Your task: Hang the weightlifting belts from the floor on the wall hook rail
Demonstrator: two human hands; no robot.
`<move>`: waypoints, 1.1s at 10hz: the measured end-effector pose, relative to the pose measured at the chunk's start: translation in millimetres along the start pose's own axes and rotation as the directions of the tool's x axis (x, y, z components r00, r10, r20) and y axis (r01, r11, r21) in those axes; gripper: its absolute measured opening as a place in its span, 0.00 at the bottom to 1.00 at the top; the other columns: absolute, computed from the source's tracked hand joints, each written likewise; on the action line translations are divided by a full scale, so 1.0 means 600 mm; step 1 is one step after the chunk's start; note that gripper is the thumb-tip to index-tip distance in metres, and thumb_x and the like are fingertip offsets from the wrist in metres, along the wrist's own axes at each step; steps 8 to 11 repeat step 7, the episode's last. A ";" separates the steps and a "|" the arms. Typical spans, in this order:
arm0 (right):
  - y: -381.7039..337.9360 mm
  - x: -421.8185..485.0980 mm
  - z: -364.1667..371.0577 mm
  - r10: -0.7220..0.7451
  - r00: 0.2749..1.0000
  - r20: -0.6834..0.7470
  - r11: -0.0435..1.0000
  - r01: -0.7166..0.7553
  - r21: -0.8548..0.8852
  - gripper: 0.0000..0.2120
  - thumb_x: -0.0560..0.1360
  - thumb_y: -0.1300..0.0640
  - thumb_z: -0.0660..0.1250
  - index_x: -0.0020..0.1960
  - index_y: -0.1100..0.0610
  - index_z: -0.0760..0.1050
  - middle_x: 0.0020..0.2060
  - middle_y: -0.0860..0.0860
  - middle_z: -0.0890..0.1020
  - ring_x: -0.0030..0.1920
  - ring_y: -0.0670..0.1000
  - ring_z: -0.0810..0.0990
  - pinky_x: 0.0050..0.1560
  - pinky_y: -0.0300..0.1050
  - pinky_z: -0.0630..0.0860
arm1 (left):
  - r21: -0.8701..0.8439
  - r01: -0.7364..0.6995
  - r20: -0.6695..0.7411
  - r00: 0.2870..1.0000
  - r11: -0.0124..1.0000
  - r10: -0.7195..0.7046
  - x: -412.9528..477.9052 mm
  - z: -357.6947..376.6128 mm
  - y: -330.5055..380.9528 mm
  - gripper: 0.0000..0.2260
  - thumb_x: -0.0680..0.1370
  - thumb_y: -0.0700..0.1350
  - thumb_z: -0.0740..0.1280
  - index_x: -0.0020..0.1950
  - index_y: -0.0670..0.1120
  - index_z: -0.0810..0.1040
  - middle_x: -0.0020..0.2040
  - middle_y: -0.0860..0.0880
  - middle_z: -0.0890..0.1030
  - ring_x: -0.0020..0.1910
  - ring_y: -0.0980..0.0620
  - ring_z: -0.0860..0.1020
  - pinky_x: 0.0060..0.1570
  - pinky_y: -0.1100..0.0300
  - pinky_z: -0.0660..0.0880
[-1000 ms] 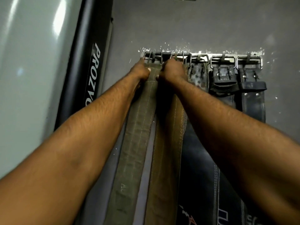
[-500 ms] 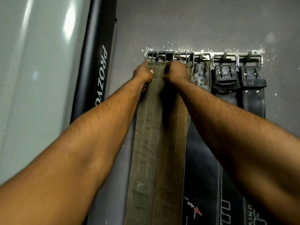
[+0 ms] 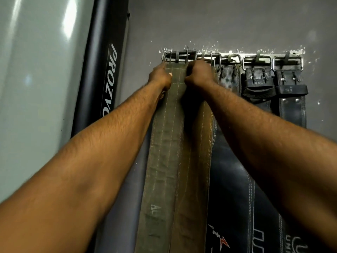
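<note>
A worn olive-green belt (image 3: pixel 164 147) hangs down the grey wall from the left end of the metal hook rail (image 3: pixel 235 58). My left hand (image 3: pixel 160 77) grips its left edge just under the buckle, thumb on the front. My right hand (image 3: pixel 199 73) grips its right edge at the same height, fingers curled. A brown belt (image 3: pixel 198 161) hangs right beside it, partly behind my right forearm. Further right hang a scuffed black belt (image 3: pixel 228 79) and two more black leather belts (image 3: pixel 259 84), (image 3: pixel 291 99).
A black padded upright marked PROZVO (image 3: pixel 104 84) stands left of the rail, with a glossy grey panel (image 3: pixel 36 70) beyond it. A wide black belt with white stitching and printed logos (image 3: pixel 237 207) hangs low under my right arm.
The view has shifted so the rail and belts sit slightly further right and lower. Both hands keep their grip on the olive belt's top; it hangs straighter against the brown belt.
</note>
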State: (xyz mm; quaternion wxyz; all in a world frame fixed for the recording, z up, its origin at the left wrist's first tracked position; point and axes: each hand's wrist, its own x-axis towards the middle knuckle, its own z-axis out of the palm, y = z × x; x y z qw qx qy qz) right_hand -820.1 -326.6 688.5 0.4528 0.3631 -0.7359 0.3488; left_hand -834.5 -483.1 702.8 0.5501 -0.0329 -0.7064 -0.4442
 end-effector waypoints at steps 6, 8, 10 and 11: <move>0.070 -0.316 0.053 -0.092 0.995 0.047 0.988 0.097 -0.118 0.27 0.80 0.61 0.64 0.78 0.61 0.64 0.78 0.61 0.61 0.79 0.60 0.57 0.80 0.53 0.56 | 0.320 0.142 0.062 0.983 0.937 -0.170 -0.359 -0.001 -0.121 0.36 0.78 0.51 0.67 0.81 0.56 0.51 0.68 0.43 0.61 0.65 0.41 0.70 0.71 0.51 0.68; 0.081 -0.397 0.038 0.070 0.990 0.123 0.997 -0.072 0.013 0.26 0.79 0.62 0.65 0.76 0.60 0.67 0.76 0.59 0.65 0.76 0.58 0.61 0.78 0.53 0.61 | 0.360 0.210 0.099 0.960 0.909 -0.261 -0.428 -0.011 -0.140 0.34 0.77 0.53 0.68 0.79 0.52 0.57 0.69 0.43 0.62 0.67 0.39 0.70 0.72 0.50 0.68; 0.081 -0.397 0.038 0.070 0.990 0.123 0.997 -0.072 0.013 0.26 0.79 0.62 0.65 0.76 0.60 0.67 0.76 0.59 0.65 0.76 0.58 0.61 0.78 0.53 0.61 | 0.360 0.210 0.099 0.960 0.909 -0.261 -0.428 -0.011 -0.140 0.34 0.77 0.53 0.68 0.79 0.52 0.57 0.69 0.43 0.62 0.67 0.39 0.70 0.72 0.50 0.68; 0.081 -0.397 0.038 0.070 0.990 0.123 0.997 -0.072 0.013 0.26 0.79 0.62 0.65 0.76 0.60 0.67 0.76 0.59 0.65 0.76 0.58 0.61 0.78 0.53 0.61 | 0.360 0.210 0.099 0.960 0.909 -0.261 -0.428 -0.011 -0.140 0.34 0.77 0.53 0.68 0.79 0.52 0.57 0.69 0.43 0.62 0.67 0.39 0.70 0.72 0.50 0.68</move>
